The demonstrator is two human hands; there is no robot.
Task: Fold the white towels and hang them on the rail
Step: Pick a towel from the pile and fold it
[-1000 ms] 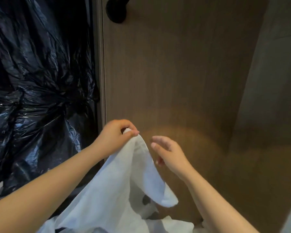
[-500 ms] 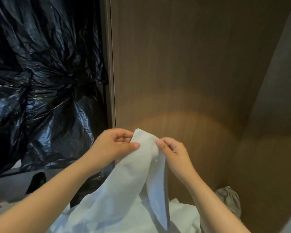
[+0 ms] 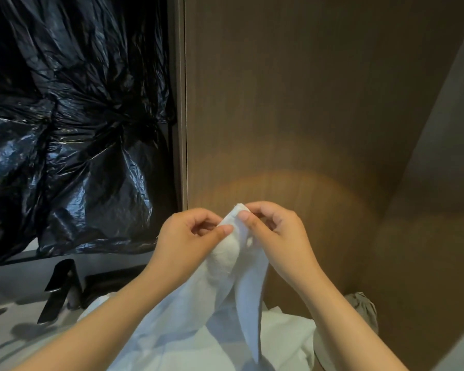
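Both hands are raised in the lower middle of the view, in front of a brown wooden panel [image 3: 292, 103]; they meet at the top corner of a white towel [image 3: 223, 285]. The left hand [image 3: 190, 236] pinches the cloth between thumb and curled forefinger, just below the corner's tip; the right hand [image 3: 276, 231] pinches the same corner from the other side, its thumb pressed flat on the fabric and its other fingers curled behind. The two thumbs lie just beside each other, with only a narrow fold of towel between them; each hand is thus clamped on the towel. The corner's tip pokes up a little above the fingers; from there the towel hangs down between the forearms in two long folds, the right one narrowing to a point low in the view. Its lower part runs into a heap of pale cloth [image 3: 284, 336] at the bottom edge; whether that heap is the same towel or something else, I cannot tell. Just to the right of the heap, against the panel, lies a crumpled grey cloth [image 3: 364, 309]. To the left of the panel, past a narrow upright frame edge [image 3: 181, 103], crinkled black plastic sheeting [image 3: 65, 116] fills the upper left; below it a pale grey ledge [image 3: 16, 279] carries a black angular object [image 3: 62, 285] that I cannot identify. A grey wall [image 3: 445, 129] slants along the right side.
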